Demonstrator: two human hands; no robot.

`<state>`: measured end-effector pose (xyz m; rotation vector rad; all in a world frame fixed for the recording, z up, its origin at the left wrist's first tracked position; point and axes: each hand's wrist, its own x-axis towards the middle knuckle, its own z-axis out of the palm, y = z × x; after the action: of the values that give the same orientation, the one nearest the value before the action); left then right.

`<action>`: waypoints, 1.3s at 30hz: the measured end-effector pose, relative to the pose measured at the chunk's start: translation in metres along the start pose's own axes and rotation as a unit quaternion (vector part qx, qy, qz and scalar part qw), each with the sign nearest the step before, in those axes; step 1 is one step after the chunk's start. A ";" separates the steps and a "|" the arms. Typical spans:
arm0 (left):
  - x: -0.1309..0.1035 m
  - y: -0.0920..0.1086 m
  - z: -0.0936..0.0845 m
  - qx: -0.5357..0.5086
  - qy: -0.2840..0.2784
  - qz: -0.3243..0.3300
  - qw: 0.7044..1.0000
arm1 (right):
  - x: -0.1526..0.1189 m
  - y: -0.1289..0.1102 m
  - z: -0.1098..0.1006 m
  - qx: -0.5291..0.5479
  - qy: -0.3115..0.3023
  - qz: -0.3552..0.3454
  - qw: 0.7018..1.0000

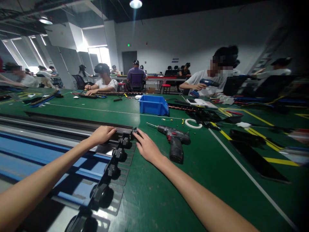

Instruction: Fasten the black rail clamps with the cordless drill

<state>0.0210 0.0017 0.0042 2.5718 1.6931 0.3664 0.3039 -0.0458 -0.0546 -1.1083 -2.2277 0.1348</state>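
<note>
My left hand is closed on a long black metal profile, near its right end. My right hand pinches a small black end piece at that end, its fingertips touching it. Nearer me, several similar profiles with blue faces lie side by side. Their right ends carry black round fittings that look like cable glands, and slotted grey plates. To the right of my right hand, a black cordless drill lies on its side, its bit pointing left.
The green table has white and yellow lines. Behind the drill are a blue bin, a white tape ring and small yellow scraps. A dark flat panel lies right. Across the table, one person holds a blue drill; another works at left.
</note>
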 end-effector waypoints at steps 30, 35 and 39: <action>0.000 -0.001 0.000 0.011 -0.005 -0.005 1.000 | 0.000 -0.001 -0.008 0.072 -0.025 0.015 0.997; 0.000 -0.001 0.001 0.002 -0.005 -0.009 1.000 | 0.007 0.004 -0.005 0.102 -0.014 0.008 0.995; 0.001 -0.003 0.002 0.001 -0.008 -0.012 1.000 | 0.010 0.005 -0.005 0.118 -0.013 0.002 0.993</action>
<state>0.0194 0.0039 0.0018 2.5462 1.7193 0.3430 0.3065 -0.0361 -0.0477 -0.9862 -2.1654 0.4054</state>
